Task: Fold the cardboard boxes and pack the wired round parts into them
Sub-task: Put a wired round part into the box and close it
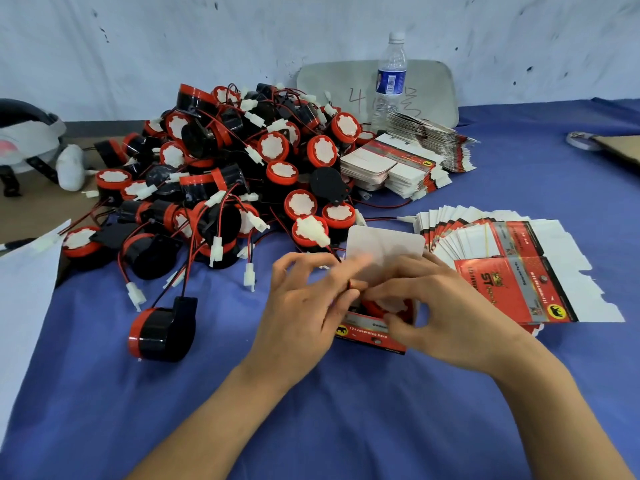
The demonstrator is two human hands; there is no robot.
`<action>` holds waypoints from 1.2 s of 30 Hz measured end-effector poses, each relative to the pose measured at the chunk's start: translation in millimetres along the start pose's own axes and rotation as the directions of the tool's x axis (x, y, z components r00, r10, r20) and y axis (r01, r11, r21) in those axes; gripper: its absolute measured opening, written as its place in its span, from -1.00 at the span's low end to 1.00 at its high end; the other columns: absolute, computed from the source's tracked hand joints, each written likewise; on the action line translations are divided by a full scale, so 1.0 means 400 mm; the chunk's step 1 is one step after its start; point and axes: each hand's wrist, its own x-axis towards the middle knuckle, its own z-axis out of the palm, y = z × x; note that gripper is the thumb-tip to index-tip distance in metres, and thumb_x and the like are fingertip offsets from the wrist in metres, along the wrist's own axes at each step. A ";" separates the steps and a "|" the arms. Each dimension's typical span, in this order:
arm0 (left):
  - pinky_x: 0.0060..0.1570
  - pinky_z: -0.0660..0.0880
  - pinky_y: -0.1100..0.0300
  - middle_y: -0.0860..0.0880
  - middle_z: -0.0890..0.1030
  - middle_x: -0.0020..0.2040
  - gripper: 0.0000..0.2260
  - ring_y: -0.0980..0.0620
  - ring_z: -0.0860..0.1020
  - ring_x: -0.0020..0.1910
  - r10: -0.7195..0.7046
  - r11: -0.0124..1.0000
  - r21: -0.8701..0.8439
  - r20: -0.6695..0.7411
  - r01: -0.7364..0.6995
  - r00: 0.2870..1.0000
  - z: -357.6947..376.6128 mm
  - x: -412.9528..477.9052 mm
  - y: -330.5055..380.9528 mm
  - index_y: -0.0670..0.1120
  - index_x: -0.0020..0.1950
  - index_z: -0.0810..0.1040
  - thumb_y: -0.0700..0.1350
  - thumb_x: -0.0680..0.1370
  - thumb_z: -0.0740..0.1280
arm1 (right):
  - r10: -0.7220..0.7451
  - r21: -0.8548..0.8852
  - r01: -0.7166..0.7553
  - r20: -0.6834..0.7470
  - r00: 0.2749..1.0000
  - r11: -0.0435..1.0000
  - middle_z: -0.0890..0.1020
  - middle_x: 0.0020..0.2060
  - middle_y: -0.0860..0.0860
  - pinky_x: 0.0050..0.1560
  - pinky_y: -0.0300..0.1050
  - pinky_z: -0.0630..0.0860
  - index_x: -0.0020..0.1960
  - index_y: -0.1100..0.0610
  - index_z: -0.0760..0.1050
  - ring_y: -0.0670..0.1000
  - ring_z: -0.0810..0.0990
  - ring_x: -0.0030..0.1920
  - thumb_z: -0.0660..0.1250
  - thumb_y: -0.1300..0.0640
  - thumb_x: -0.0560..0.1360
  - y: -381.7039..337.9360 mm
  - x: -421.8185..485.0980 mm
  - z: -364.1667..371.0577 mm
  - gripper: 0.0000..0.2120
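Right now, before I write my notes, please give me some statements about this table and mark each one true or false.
1. The left hand and the right hand are both at the red box. True.
2. The water bottle lies on its side. False: the water bottle stands upright.
3. One round part lies alone, apart from the pile. True.
4. The flat boxes fan out left of the hands. False: the flat boxes lie on the right.
5. The white flap is shut. False: the white flap stands open.

Bare forearms (214,410), bare left hand (301,306), bare right hand (446,317).
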 end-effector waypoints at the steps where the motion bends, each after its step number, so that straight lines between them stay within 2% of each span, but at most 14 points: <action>1: 0.20 0.34 0.01 0.19 0.63 -0.09 -0.68 0.28 0.31 0.22 -0.061 0.995 -0.073 0.012 0.062 0.998 -0.001 -0.002 0.004 -0.06 0.31 0.38 -0.08 0.56 0.26 | 0.008 -0.024 -0.008 0.004 1.000 1.000 0.58 -0.08 -0.14 0.41 0.03 0.22 0.05 -0.03 0.64 -0.16 0.46 0.01 0.40 0.16 0.41 0.002 0.000 -0.001 -0.77; 4: 0.19 0.42 -0.22 0.37 0.57 0.03 -0.59 0.07 0.55 0.20 -0.203 0.939 -0.272 0.056 0.211 0.978 -0.004 -0.005 0.017 0.07 0.36 0.22 -0.01 0.55 0.27 | 0.049 -0.029 -0.049 -0.003 0.999 0.998 0.59 -0.11 -0.19 0.43 0.09 0.14 -0.02 -0.05 0.60 -0.20 0.46 0.02 0.42 0.06 0.43 0.008 -0.001 -0.007 -0.87; 6: 0.12 0.48 -0.26 0.51 0.45 0.05 -0.42 0.10 0.60 0.14 -0.174 0.951 -0.255 0.024 0.174 0.985 -0.007 0.002 0.023 0.12 0.52 0.02 0.02 0.58 0.25 | 0.064 -0.027 -0.063 0.030 0.997 0.998 0.60 -0.08 -0.21 0.45 0.10 0.09 -0.05 -0.07 0.61 -0.22 0.44 0.06 0.42 0.06 0.45 0.006 0.001 -0.005 -0.91; 9: 0.24 0.45 -0.07 0.40 0.49 0.08 -0.39 0.10 0.54 0.19 -0.110 0.971 -0.217 -0.036 0.100 0.993 -0.010 0.005 0.028 0.18 0.56 -0.20 0.08 0.65 0.13 | 0.083 -0.070 -0.078 0.083 0.993 0.995 0.58 -0.03 -0.24 0.48 0.10 -0.04 -0.07 -0.06 0.64 -0.23 0.42 0.12 0.39 0.03 0.47 -0.003 0.003 0.008 -0.93; 12: 0.26 0.38 0.21 0.40 0.57 0.08 -0.33 0.02 0.51 0.21 -0.193 0.949 -0.267 -0.068 0.169 0.979 -0.006 -0.004 0.023 0.23 0.54 -0.25 0.07 0.63 0.18 | 0.104 -0.120 -0.094 0.076 0.992 0.988 0.59 -0.02 -0.24 0.50 0.08 -0.18 -0.10 -0.04 0.66 -0.22 0.47 0.11 0.35 -0.01 0.49 -0.008 0.005 0.015 -0.88; 14: 0.23 0.39 0.25 0.39 0.59 0.06 -0.33 0.04 0.52 0.20 -0.258 0.925 -0.300 -0.045 0.234 0.965 -0.003 -0.013 0.017 0.14 0.56 -0.17 0.00 0.61 0.21 | 0.097 -0.135 -0.087 0.067 0.993 0.987 0.61 -0.03 -0.23 0.50 0.06 -0.20 -0.10 -0.05 0.66 -0.21 0.50 0.10 0.32 -0.03 0.51 -0.010 0.004 0.014 -0.85; 16: 0.17 0.45 0.19 0.23 0.63 0.03 -0.50 0.04 0.53 0.16 -0.219 0.951 -0.238 -0.062 0.199 0.974 -0.002 -0.014 0.013 0.05 0.54 0.19 -0.02 0.61 0.21 | 0.078 -0.134 -0.071 0.047 0.996 0.988 0.62 -0.05 -0.21 0.50 0.06 -0.18 -0.11 -0.04 0.65 -0.20 0.50 0.07 0.28 -0.03 0.52 -0.012 0.003 0.011 -0.82; 18: 0.05 0.50 0.07 0.08 0.60 0.03 -0.74 -0.01 0.53 0.06 -0.090 0.991 -0.109 -0.108 0.078 0.990 0.000 -0.011 0.014 -0.03 0.27 0.54 -0.03 0.63 0.21 | 0.053 -0.133 -0.049 0.026 0.998 0.990 0.60 -0.13 -0.20 0.50 0.07 -0.11 -0.09 -0.03 0.60 -0.21 0.48 -0.04 0.25 -0.01 0.52 -0.016 0.000 0.012 -0.84; 22: 0.09 0.42 -0.02 0.08 0.67 -0.12 -0.79 0.01 0.54 0.05 0.097 0.991 0.096 -0.085 -0.088 0.992 0.006 -0.008 0.007 -0.08 0.15 0.63 -0.08 0.62 0.25 | 0.020 -0.031 -0.024 -0.123 0.992 0.999 0.54 -0.34 -0.19 0.49 -0.04 0.04 0.02 -0.02 0.28 -0.16 0.43 -0.28 0.24 -0.02 0.51 -0.024 0.001 0.020 -0.83; 26: 0.20 0.32 -0.08 0.04 0.68 -0.07 -0.78 -0.03 0.50 0.11 0.055 0.966 0.254 -0.030 -0.045 0.998 0.014 -0.012 0.003 -0.07 -0.02 0.72 -0.07 0.56 0.28 | -0.011 0.121 0.039 -0.224 0.974 0.992 0.64 -0.29 -0.12 0.32 -0.19 0.21 0.13 -0.02 0.25 -0.11 0.48 -0.03 0.18 -0.19 0.55 -0.033 -0.003 0.023 -0.70; 28: 0.12 0.41 -0.11 -0.02 0.65 0.04 -0.78 -0.05 0.47 0.14 -0.022 0.980 0.198 -0.007 0.023 1.000 0.019 -0.014 0.011 -0.07 -0.01 0.71 -0.05 0.55 0.28 | -0.029 0.156 0.063 -0.214 0.977 0.986 0.57 -0.30 -0.23 0.30 -0.14 0.32 0.14 0.03 0.33 -0.12 0.52 -0.08 0.29 -0.11 0.54 -0.034 0.002 0.029 -0.70; 32: -0.04 0.57 0.01 -0.02 0.50 0.23 -0.76 -0.05 0.52 0.17 -0.223 0.970 -0.077 0.074 0.229 0.972 0.023 -0.024 0.023 -0.07 0.05 0.70 -0.02 0.57 0.26 | 0.000 0.161 0.043 -0.257 0.966 0.986 0.53 -0.27 -0.20 -0.16 -0.17 0.47 0.00 0.05 0.42 -0.14 0.50 -0.19 0.42 0.09 0.49 -0.027 0.010 0.035 -0.81; 34: 0.04 0.55 0.13 -0.01 0.42 0.36 -0.75 0.00 0.51 0.21 -0.262 0.953 -0.133 0.081 0.271 0.962 0.025 -0.024 0.026 -0.05 0.08 0.69 0.04 0.58 0.29 | -0.002 0.182 0.061 -0.311 0.951 0.981 0.56 -0.30 -0.19 -0.13 -0.27 0.43 -0.06 0.08 0.48 -0.14 0.53 -0.24 0.44 0.15 0.45 -0.030 0.006 0.034 -0.85; 36: 0.13 0.52 0.21 -0.02 0.28 0.51 -0.71 0.03 0.47 0.29 -0.287 0.934 -0.191 0.099 0.301 0.953 0.025 -0.022 0.027 -0.06 0.11 0.68 0.05 0.59 0.25 | -0.038 0.211 0.125 -0.373 0.927 0.969 0.61 -0.32 -0.14 0.11 -0.20 0.43 -0.09 0.14 0.53 -0.12 0.58 -0.26 0.36 0.18 0.44 -0.040 0.002 0.039 -0.94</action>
